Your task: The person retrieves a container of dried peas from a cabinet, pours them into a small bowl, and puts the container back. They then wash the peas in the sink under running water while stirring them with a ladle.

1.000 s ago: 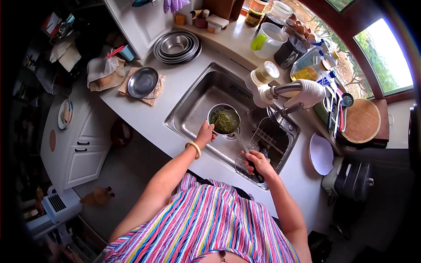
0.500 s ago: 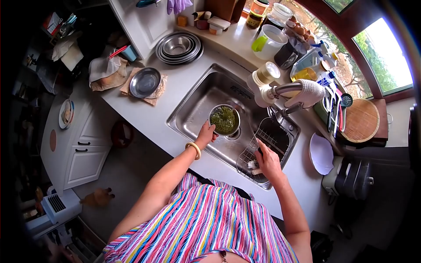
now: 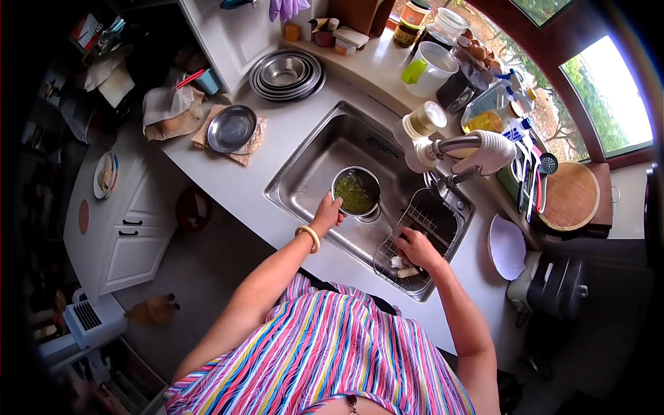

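My left hand (image 3: pixel 328 213) is closed on the near rim of a small round metal bowl (image 3: pixel 338 201), held over the sink. Inside the bowl lie wet, fine green bits (image 3: pixel 355 194). At the right side of the sink (image 3: pixel 299 171), my right hand (image 3: pixel 416 246) is closed above a wire rack (image 3: pixel 423 220). A thin, blurred metal blade, apparently of a knife (image 3: pixel 395 223), shows at its fingertips; the handle is hidden by the hand. Below that hand, small whitish pieces (image 3: pixel 407 272) rest in the rack.
Over the sink's far right side hangs the faucet (image 3: pixel 460 144). Nested metal bowls (image 3: pixel 286 76) and a dark metal plate (image 3: pixel 232 128) stand on the counter to the left. Farther right are a lilac dish (image 3: pixel 507 247) and a round wooden board (image 3: pixel 570 196). Jars and bottles line the windowsill.
My right hand has turned and moved slightly left, and the dark handle no longer shows. The green bits now sit lower in the bowl, with more of its inner wall visible.
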Demonstrator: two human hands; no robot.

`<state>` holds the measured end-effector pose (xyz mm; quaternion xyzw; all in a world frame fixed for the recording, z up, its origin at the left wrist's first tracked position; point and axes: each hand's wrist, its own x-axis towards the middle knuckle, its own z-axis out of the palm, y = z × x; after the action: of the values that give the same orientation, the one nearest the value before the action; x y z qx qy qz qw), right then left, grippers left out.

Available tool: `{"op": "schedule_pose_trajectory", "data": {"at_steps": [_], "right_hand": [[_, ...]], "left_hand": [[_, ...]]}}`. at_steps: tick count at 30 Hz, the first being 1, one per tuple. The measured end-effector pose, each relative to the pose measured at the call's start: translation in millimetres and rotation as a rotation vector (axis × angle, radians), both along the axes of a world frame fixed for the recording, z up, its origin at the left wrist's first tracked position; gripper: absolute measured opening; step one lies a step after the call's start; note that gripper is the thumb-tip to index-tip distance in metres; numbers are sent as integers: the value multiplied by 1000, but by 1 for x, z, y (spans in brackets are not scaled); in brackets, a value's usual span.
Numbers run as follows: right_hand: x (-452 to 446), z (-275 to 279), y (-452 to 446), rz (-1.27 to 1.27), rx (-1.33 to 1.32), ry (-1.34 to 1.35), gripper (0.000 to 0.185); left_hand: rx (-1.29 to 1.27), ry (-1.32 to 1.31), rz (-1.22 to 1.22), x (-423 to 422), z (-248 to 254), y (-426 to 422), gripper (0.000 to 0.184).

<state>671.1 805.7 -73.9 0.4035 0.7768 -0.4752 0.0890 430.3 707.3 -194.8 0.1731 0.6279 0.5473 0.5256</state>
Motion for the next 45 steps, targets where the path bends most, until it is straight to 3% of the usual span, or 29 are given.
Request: {"op": "schedule_pose_trajectory", "data": {"at_steps": [1, 3, 5, 8, 15, 21, 24, 27, 31, 36, 39, 43, 45], "right_hand": [[-2, 3, -3, -119, -304, -72, 24], [-8, 22, -17, -417, -718, 52, 21], [-2, 17, -22, -525, -929, 171, 23], [4, 16, -31, -501, -916, 216, 26], [14, 26, -47, -386, -508, 285, 25], [14, 43, -50, -281, -87, 177, 27], [17, 14, -50, -73, 503, 177, 32], [7, 5, -50, -37, 649, 111, 34], [-3, -8, -50, 5, 598, -68, 37], [1, -39, -50, -4, 514, 149, 28], [0, -23, -36, -309, -451, 136, 29], [7, -26, -33, -494, -951, 311, 29], [9, -22, -34, -485, -979, 341, 30]], "left_hand": [[-3, 0, 4, 1, -3, 1, 16], [6, -2, -10, 2, -9, 1, 16], [7, -7, -13, 3, -13, 0, 15], [-1, -6, -9, 0, -13, -1, 15], [7, 4, -26, -2, -15, 1, 17], [2, -1, -22, -1, -8, 2, 17], [11, -22, -11, 0, -8, 2, 17], [1, -48, 0, 2, -4, 1, 17], [21, -60, 9, 5, 0, 1, 16], [17, -51, -11, 5, -1, 1, 15], [14, -59, -16, 4, -5, -1, 15], [21, -73, -14, 1, -10, -5, 14], [39, -84, -22, -1, -9, -6, 14]]}}
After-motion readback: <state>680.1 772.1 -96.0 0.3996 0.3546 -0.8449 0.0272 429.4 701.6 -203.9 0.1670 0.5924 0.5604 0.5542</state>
